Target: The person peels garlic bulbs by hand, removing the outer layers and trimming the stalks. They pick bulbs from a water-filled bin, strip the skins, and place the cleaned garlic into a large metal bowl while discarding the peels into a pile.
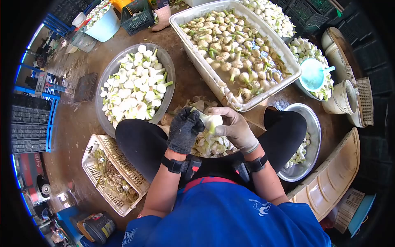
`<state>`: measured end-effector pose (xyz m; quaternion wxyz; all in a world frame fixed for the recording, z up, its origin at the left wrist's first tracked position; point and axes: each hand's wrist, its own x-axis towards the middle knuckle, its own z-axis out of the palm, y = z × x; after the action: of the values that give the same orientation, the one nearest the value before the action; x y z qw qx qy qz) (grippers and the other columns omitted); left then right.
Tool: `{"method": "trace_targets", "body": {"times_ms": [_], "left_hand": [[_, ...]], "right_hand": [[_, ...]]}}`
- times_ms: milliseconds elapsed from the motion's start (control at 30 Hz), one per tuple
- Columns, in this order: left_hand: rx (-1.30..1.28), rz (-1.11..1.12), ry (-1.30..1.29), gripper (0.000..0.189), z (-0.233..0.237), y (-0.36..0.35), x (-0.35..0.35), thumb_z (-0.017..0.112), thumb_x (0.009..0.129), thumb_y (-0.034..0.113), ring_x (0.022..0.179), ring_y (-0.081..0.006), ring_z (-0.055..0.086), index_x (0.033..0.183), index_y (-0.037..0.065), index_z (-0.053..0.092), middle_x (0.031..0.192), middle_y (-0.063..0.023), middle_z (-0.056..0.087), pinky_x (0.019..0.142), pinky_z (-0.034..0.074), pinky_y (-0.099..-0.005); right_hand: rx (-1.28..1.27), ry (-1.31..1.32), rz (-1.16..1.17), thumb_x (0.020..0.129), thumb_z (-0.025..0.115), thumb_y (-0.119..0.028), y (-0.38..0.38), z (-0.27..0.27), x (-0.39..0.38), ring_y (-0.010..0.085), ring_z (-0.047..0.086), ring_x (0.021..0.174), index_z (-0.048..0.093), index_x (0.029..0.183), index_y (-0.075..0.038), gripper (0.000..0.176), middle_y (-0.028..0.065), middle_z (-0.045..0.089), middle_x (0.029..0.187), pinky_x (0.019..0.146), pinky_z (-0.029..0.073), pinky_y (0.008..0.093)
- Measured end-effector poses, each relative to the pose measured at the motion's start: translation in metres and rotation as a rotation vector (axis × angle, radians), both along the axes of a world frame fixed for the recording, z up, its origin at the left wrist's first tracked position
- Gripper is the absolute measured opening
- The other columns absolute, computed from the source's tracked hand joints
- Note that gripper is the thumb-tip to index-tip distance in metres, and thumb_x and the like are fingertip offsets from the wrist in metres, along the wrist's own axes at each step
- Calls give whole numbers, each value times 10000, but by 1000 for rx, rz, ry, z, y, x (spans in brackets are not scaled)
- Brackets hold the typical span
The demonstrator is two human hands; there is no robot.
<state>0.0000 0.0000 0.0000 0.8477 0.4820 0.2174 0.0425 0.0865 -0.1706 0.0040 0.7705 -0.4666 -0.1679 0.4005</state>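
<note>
Bulb (212,121) held; peeled bulbs (133,88) fill metal basin (108,70).

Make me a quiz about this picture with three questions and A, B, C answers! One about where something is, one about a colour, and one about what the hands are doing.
1. Where is the round metal basin full of peeled white bulbs?
A. on a shelf
B. on the floor by the person's left knee
C. on the person's lap

2. What colour is the glove on the left hand?
A. red
B. yellow
C. black

3. What is happening to the bulb in the middle?
A. both hands hold it
B. it lies alone on the floor
C. it floats in water

Answers:
1 B, the basin stands on the floor just past the left knee.
2 C, the left glove is dark, while the right hand wears a pale one.
3 A, both gloved hands close on the bulb above the lap.
</note>
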Motion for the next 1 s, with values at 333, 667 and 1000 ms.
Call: {"method": "trace_targets", "body": {"times_ms": [333,667,1000], "left_hand": [[535,176,-148,77,46,-19,-2,587,959,132,744,-124,592,960,56,599,890,-42,619,646,518,-266],[875,-533,197,371,-26,18,9,693,856,178,883,-174,640,1185,23,621,986,-104,675,799,509,-302],[718,-782,200,437,-29,-43,34,684,877,261,998,-225,646,1220,6,594,1133,-157,662,881,499,-336]], "right_hand": [[-250,-281,-350,985,473,-158,-10,64,16,142,629,829,623,1039,-4,222,70,672,917,732,498,272],[-1537,-913,-679,812,668,-189,-216,100,99,276,659,940,713,958,-59,201,144,682,1015,846,494,377],[-930,-1260,461,767,600,-63,-17,-59,173,319,612,1076,642,1163,-75,398,144,655,1134,904,488,399]]}}
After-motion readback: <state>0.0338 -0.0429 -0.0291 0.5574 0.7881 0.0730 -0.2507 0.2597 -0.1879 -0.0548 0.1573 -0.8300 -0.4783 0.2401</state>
